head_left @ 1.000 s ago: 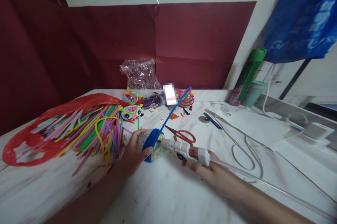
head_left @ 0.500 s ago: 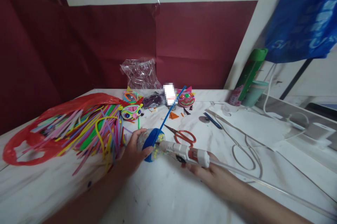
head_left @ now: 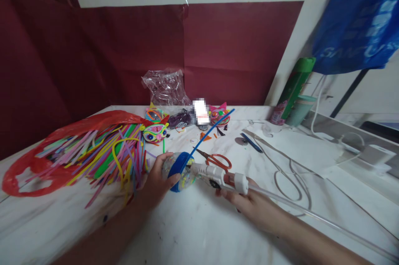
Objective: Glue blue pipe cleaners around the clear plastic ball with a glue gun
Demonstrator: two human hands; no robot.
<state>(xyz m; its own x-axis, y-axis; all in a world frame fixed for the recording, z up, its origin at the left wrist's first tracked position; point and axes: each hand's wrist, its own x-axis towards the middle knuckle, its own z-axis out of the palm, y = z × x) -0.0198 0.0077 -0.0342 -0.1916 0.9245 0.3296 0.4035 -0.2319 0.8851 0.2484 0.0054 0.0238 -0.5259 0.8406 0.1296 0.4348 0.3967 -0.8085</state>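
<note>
A clear rounded container (head_left: 188, 180) with small yellow bits inside has a blue fuzzy band wrapped around it. My left hand (head_left: 160, 177) grips it from the left, thumb on the band. From the band a blue pipe cleaner (head_left: 215, 128) sticks out, its free end pointing up and right. My right hand (head_left: 246, 202) holds a white glue gun (head_left: 212, 173) with a long clear glue stick (head_left: 296, 205) coming out of its back. The dark nozzle points left, at the edge of the blue band; whether it touches is too small to tell.
Colourful pipe cleaners (head_left: 109, 153) lie on a red plastic bag (head_left: 18, 177) at left. Decorated animal faces (head_left: 156, 132) sit behind the container. Red-handled scissors (head_left: 220, 161) lie close behind the glue gun. A blue cutter (head_left: 252, 142) and a looped cable (head_left: 293, 192) lie at right.
The free end of the blue pipe cleaner has swung right and down. The glue gun has shifted very slightly. My left hand still holds the container in nearly the same place.
</note>
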